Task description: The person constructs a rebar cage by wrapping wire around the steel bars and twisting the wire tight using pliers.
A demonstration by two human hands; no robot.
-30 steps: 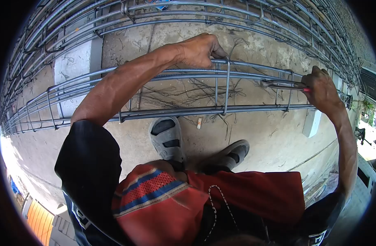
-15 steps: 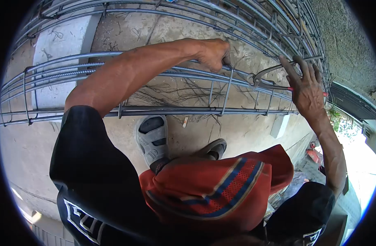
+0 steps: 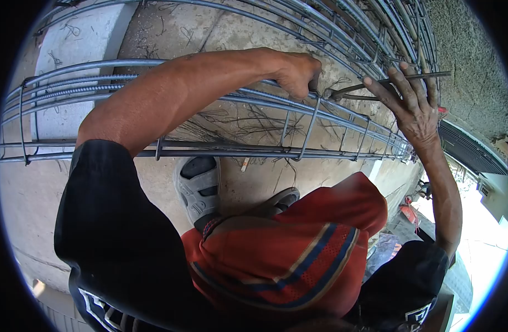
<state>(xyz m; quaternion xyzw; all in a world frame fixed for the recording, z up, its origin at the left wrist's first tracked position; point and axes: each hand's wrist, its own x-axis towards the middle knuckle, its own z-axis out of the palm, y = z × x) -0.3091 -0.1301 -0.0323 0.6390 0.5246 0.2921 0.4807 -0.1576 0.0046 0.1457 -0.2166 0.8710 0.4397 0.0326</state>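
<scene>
My left hand [image 3: 298, 74] is closed at the upper bar of a long rebar cage [image 3: 254, 149], beside the corner of a stirrup [image 3: 309, 127]. What its fingertips pinch is hidden. Just right of those fingertips are the jaws of the steel pincers [image 3: 336, 94], close to the stirrup corner. My right hand [image 3: 417, 113] holds the pincers by the handles, its fingers stretched over the upper one. A red grip end shows past the hand's right side.
Dark tie wires [image 3: 215, 127] lie loose on the concrete floor under the cage. More rebar cages [image 3: 370, 33] curve along the far side. A pale concrete block [image 3: 71, 66] lies beneath the bars at left. My sandalled foot [image 3: 198, 188] is close to the near bars.
The pincers have turned more edge-on, and their jaws have come nearer my left fingertips. My left hand stays at the stirrup corner; the whole view has shifted slightly.
</scene>
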